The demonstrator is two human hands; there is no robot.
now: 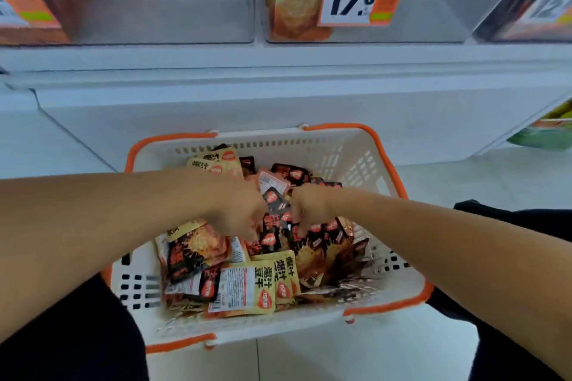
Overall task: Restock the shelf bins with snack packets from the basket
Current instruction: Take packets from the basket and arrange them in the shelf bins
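Carefully, both hands, left hand and right hand, fingers curling onto black snack packets in the basket, are best gathering one neat stack.

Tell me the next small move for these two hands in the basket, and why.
Probably close the fingers on a few dark packets and lift them. Both the left hand and the right hand reach down into the pile in the basket, and the clear bin above, priced 17.8, looks mostly unfilled.
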